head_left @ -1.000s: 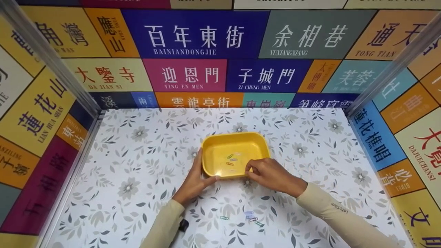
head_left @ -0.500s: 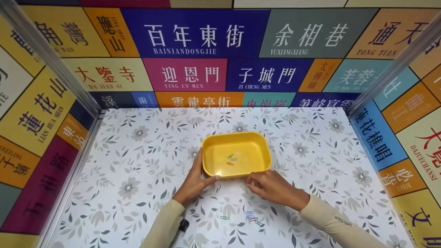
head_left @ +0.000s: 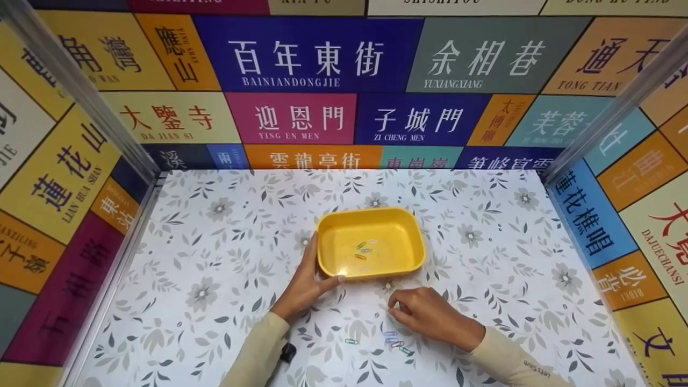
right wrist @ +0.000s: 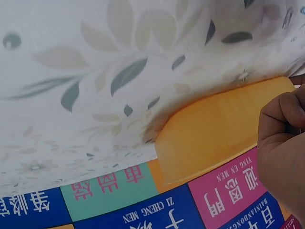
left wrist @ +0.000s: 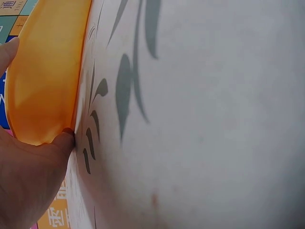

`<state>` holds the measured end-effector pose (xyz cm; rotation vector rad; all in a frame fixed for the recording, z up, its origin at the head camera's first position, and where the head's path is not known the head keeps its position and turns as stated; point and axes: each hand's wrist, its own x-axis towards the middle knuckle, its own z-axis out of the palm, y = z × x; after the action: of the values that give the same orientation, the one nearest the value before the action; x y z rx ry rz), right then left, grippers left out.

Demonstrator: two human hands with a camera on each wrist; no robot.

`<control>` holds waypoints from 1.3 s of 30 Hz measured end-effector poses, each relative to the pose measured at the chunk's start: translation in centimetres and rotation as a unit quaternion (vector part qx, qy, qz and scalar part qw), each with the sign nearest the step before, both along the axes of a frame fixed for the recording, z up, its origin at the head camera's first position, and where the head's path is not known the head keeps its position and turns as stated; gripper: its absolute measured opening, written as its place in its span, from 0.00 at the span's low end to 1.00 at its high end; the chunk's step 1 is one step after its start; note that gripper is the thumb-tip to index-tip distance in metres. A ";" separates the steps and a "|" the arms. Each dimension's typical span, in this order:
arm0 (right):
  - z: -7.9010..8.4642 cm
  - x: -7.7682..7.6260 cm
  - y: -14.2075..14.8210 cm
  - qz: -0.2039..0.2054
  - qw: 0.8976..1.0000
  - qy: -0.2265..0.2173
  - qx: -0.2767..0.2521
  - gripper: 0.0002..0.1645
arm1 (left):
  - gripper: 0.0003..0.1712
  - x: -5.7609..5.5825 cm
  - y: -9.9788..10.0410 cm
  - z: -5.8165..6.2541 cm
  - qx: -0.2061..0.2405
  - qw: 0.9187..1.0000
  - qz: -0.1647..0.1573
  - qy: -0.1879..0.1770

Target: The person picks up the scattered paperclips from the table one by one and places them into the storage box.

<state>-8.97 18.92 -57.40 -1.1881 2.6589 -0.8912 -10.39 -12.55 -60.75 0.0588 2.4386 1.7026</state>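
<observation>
A yellow rectangular tub (head_left: 371, 242) stands on the flower-patterned table, with several small coloured paper clips (head_left: 365, 250) inside. My left hand (head_left: 303, 282) grips its left front corner, thumb at the front and fingers along the left side. In the left wrist view, the thumb (left wrist: 62, 143) presses near the tub's lower edge. My right hand (head_left: 427, 314) is apart from the tub, front right of it, with fingers curled; I cannot tell whether a clip is between the fingertips. Close to it lie a blue paper clip (head_left: 390, 337) and a green paper clip (head_left: 407, 352).
Another green paper clip (head_left: 351, 341) lies by itself on the white floral table cover (head_left: 215, 252). A small black object (head_left: 288, 352) shows beside the left sleeve. Printed panels with coloured name blocks (head_left: 306, 54) wall the table at the back and both sides.
My right hand has drawn back from the tub's front rim toward me, down to near the loose clips. The tub's right end has shifted slightly to the right. My left hand keeps its grip.
</observation>
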 end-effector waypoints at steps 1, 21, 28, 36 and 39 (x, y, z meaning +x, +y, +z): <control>-0.3 0.2 0.1 -0.001 1.000 -0.003 -0.001 0.01 | 0.77 0.0 0.0 0.0 -0.002 1.000 0.000 0.002; -3.3 2.9 2.1 -0.043 0.999 0.028 -0.019 0.03 | 0.76 0.1 0.1 -0.2 0.016 1.000 -0.002 -0.009; -4.4 3.7 2.9 -0.050 0.996 0.031 -0.072 0.06 | 0.75 0.0 0.0 -0.2 0.013 1.000 -0.004 -0.007; -4.3 4.2 3.2 -0.072 0.996 0.001 -0.049 0.06 | 0.76 -0.1 0.0 -0.2 0.028 1.000 -0.005 0.003; -4.4 4.4 3.2 -0.073 0.996 0.000 -0.042 0.05 | 0.76 -0.1 -0.1 -0.1 0.022 1.000 -0.004 0.005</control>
<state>-4.56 22.11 -61.79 -1.0207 2.7630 -1.0353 -10.45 -12.60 -60.89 0.0833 2.4056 1.7566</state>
